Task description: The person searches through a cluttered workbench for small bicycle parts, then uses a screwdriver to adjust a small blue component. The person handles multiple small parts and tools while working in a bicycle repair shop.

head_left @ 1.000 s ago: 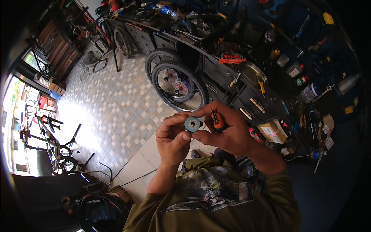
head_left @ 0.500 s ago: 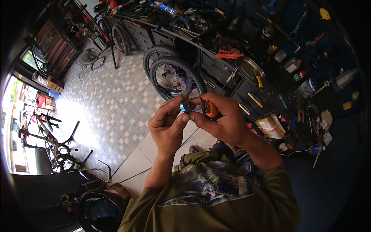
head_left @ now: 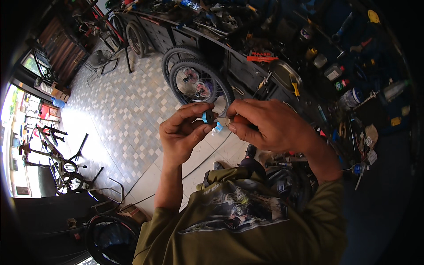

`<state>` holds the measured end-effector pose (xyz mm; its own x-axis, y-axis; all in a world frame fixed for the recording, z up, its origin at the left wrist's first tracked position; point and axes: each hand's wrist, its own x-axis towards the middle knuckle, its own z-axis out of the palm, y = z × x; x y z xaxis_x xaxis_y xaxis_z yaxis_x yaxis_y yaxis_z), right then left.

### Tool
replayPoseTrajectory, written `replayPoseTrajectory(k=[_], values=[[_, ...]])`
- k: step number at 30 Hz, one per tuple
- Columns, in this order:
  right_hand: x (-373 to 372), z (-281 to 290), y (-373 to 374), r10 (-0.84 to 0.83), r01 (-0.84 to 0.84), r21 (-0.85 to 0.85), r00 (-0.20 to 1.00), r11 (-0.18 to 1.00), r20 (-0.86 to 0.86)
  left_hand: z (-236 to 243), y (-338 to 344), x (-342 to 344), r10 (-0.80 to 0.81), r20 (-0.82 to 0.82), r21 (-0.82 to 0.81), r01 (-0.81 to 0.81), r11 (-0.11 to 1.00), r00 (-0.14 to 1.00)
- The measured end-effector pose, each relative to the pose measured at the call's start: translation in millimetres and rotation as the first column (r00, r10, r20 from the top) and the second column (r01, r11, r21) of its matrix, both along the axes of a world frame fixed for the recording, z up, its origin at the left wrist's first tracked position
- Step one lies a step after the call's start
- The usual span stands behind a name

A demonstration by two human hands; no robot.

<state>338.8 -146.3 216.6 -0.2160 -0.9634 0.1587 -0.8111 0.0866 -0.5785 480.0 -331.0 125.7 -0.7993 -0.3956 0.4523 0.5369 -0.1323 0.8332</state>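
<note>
Between the thumb and fingers of my left hand [head_left: 180, 134] is a small round blue-and-black part [head_left: 207, 117], its dark face turned toward the right. My right hand [head_left: 276, 126] is closed around an orange-handled tool [head_left: 240, 119], mostly covered by the fingers. A thin tip seems to reach from the tool to the dark face of the part; whether it touches or enters is too small to tell. Both hands are raised in front of my chest.
Bicycle wheels [head_left: 201, 84] lean against a dark workbench [head_left: 247, 73] crowded with tools. On it are an oval metal tray [head_left: 282, 73] and a red-orange box [head_left: 261, 56]. A bicycle [head_left: 62, 163] stands at the left on the tiled floor [head_left: 119, 106].
My right hand has turned over, its back now facing up, and moved slightly right. The tool's dark flat end no longer shows upright. My left hand has shifted a little left with the round part.
</note>
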Motion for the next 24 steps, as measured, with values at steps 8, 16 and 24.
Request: replayPoseTrajectory(k=[8, 16, 24], values=[[-6.7, 17.9, -5.6, 0.063, -0.074, 0.213, 0.996, 0.974, 0.060, 4.1, -1.7, 5.3, -0.030, 0.088, -0.102, 0.039, 0.994, 0.996], [-5.7, 19.9, -13.5, 0.088, -0.103, 0.295, 0.994, 0.950, 0.064, 6.3, -4.2, 5.9, -0.034, 0.097, -0.227, 0.055, 0.972, 0.995], [4.7, 18.6, -15.2, 0.066, -0.002, 0.339, 0.982, 0.941, -0.179, -3.4, -3.8, 6.4, -0.043, 0.166, -0.171, 0.072, 0.983, 0.985]])
